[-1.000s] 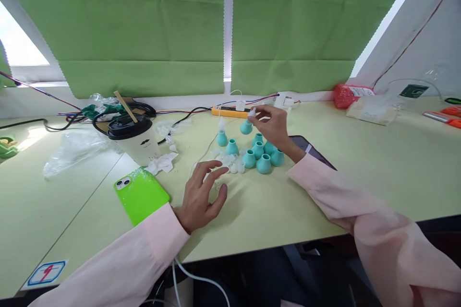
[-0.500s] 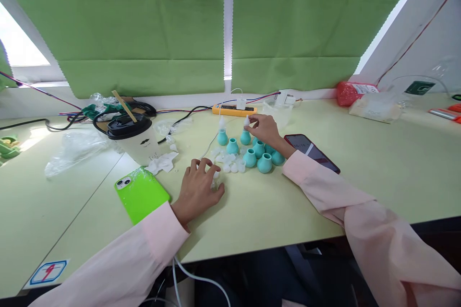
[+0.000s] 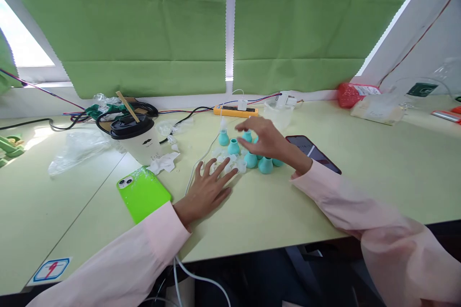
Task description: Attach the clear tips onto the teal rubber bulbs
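Observation:
Several small turquoise rubber bulbs (image 3: pixel 265 165) with round bodies and open necks stand on the table. One turquoise bulb at the back left (image 3: pixel 224 138) has a translucent white tip (image 3: pixel 224 123) in its neck. My right hand (image 3: pixel 266 140) hovers over the bulbs, fingers apart, holding nothing visible; it hides some of them. Small translucent white pieces (image 3: pixel 242 167) lie in a loose pile in front of the bulbs. My left hand (image 3: pixel 209 187) is spread at the near left of this pile, its fingertips at the pieces.
Left of my hands are a green phone (image 3: pixel 144 194), a paper cup with black lid (image 3: pixel 139 144) and crumpled tissue (image 3: pixel 163 162). A dark phone (image 3: pixel 315 153) lies on the right. Behind are a yellow power strip (image 3: pixel 236 112) and a clear plastic cup (image 3: pixel 279 114).
My right hand has let go of the white tip at a back bulb and come back toward me, opening. My left hand has spread its fingers and moved right over the white pieces.

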Tool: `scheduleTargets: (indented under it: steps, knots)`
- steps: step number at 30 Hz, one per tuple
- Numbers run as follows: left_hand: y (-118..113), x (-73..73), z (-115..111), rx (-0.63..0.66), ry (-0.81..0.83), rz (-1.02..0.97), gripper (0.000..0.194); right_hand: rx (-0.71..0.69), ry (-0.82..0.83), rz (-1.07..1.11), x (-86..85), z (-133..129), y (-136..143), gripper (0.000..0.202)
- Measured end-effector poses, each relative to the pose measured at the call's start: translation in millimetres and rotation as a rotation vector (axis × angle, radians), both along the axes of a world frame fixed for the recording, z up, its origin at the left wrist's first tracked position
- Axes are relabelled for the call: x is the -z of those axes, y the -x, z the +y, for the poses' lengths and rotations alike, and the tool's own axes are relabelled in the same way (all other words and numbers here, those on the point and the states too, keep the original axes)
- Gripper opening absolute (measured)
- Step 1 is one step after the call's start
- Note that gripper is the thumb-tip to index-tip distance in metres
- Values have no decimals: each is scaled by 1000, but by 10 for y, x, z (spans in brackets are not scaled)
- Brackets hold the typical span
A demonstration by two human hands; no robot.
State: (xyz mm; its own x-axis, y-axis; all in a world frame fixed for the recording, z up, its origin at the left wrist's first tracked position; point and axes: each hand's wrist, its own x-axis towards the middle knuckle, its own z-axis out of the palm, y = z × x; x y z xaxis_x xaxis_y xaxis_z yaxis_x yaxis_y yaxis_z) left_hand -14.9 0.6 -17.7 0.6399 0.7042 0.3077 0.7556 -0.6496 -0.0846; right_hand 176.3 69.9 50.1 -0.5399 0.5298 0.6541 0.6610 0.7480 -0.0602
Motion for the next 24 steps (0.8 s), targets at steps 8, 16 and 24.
scheduleTargets:
  steps: [8,16,24]
  knots:
    - [14,-29,23,-40,-5,-37,32,-3,92,-642,160,-330,79,11]
    - [48,-154,19,-77,42,-103,20,-51,124,-662,185,-345,-22,17]
    - [57,-176,15,14,48,-31,15,-331,424,-145,230,-600,-59,19]
